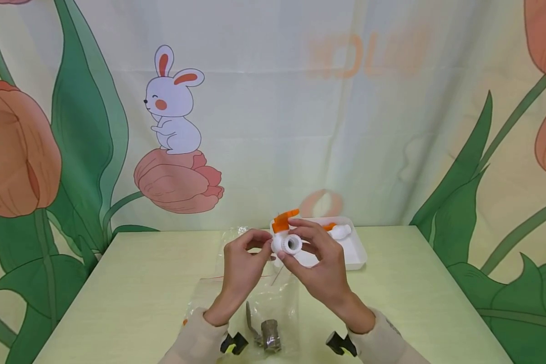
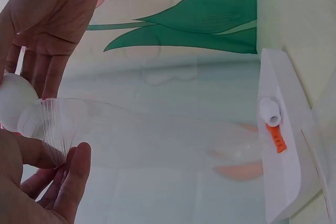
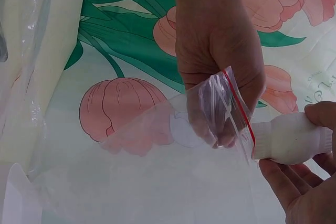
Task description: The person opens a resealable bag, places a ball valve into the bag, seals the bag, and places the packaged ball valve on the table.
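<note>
Both hands are raised over the table and meet at a white valve, whose orange handle points to 1 o'clock in the head view. The valve is held up off the tabletop, one round opening facing the head camera.

The left hand comes in from 7 o'clock, its wrist arched and its fingers bent toward the valve. Thumb and fingertips pinch the gathered film of a clear bag at the end of the valve; in the left wrist view the bag spreads away toward 3 o'clock, and the right wrist view shows its red seal just beside the valve's ribbed collar.

The right hand arrives from 5 o'clock, angled inward. Its fingers grasp the valve: the thumb lies under it at about 6 o'clock, the index finger reaches over near the handle.

From the valve, a white tray sits at 3 o'clock, partly behind the right hand, and a second valve lies in it. Toward 6 o'clock, between the forearms, a metal valve lies in a flat bag. Beige sleeves cover both forearms.
</note>
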`<state>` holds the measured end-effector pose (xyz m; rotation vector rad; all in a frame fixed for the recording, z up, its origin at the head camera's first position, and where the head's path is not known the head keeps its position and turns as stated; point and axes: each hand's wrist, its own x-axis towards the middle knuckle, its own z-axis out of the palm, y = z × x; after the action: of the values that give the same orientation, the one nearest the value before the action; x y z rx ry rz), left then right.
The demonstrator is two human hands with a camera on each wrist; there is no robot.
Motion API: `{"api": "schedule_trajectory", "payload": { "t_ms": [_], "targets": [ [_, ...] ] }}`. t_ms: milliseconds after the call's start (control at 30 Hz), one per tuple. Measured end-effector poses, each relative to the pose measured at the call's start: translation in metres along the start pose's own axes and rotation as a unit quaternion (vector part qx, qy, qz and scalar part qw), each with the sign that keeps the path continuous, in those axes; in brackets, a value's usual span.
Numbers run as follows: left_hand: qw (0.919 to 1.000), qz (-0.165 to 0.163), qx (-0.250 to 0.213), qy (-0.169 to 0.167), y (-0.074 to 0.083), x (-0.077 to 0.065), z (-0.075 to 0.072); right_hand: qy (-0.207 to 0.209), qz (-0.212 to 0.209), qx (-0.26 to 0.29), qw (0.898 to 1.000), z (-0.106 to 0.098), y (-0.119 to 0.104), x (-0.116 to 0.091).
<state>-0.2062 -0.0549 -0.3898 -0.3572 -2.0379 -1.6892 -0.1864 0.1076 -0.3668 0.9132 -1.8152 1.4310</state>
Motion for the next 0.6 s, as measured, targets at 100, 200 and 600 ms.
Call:
{"api": "schedule_trajectory", "payload": {
  "t_ms": [100,200,600],
  "targets": [
    [0.9999,-0.01,-0.01,-0.002,0.008,-0.001,-0.001,0.0,0.003,-0.013,1.0,-0.001,-0.001,-0.001],
    [0.9996,-0.024,-0.016,-0.001,0.01,-0.002,-0.001,0.0,0.008,-0.019,1.0,-0.003,0.0,-0.001],
    [1.0,-0.001,-0.008,-0.003,0.007,-0.003,-0.003,-0.011,0.038,-0.047,0.998,-0.004,-0.025,0.001]
  ]
}}
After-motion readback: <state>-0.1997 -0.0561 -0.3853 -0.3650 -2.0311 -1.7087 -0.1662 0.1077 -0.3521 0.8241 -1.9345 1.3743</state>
